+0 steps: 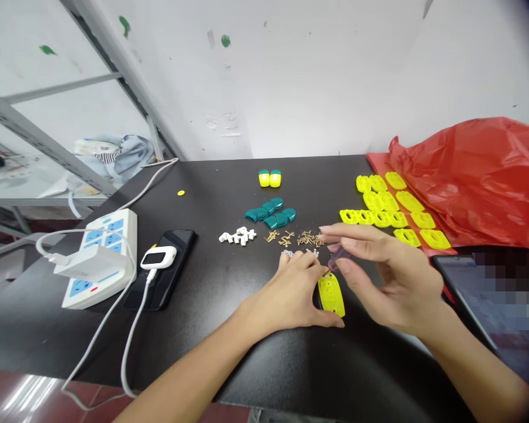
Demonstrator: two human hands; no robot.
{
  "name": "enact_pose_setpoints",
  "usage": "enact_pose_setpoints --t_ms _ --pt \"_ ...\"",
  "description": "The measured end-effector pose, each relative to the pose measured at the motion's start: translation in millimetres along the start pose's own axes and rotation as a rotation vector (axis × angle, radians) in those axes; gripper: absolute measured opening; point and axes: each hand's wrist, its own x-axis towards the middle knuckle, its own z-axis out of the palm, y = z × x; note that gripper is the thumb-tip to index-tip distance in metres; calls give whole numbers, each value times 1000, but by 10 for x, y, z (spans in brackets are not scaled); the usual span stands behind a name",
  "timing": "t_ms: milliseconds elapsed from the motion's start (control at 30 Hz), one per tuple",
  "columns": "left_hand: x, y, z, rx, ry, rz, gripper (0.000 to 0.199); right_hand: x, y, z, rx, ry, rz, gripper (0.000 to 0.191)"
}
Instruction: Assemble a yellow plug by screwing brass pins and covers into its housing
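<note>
My left hand (293, 294) is closed around the side of a yellow plastic shell (333, 295) lying on the black table, its thumb along the near end. The shell's ribbed inside faces up. Between the thumb and fingers of my right hand (392, 285) is a small screwdriver (338, 257) with a translucent purple handle, tilted so its tip meets the shell's far end. Just beyond the hands are a heap of brass-coloured screws (309, 238), small brass-coloured pieces (285, 241) and some small clear parts (312, 252), partly hidden by my left hand.
White plastic parts (238, 236), teal covers (271, 212) and two yellow-and-teal units (270, 178) sit farther back. Several yellow shells (381, 201) lie right, by a red plastic bag (476, 176) and a tablet-like screen (476, 294). Leftward are a power strip (130, 223), phone (183, 244) and cables.
</note>
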Motion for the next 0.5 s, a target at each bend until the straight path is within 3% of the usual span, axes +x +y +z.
enact_pose_setpoints --t_ms 167,367,500 --pt "1 0 -1 -8 -8 -5 72 -3 16 -1 -13 46 16 41" --pt "-4 -9 12 -15 5 -6 69 2 17 -3 18 1 8 46" --pt "-3 -7 9 -29 -8 -12 73 -6 34 4 4 44 20 40"
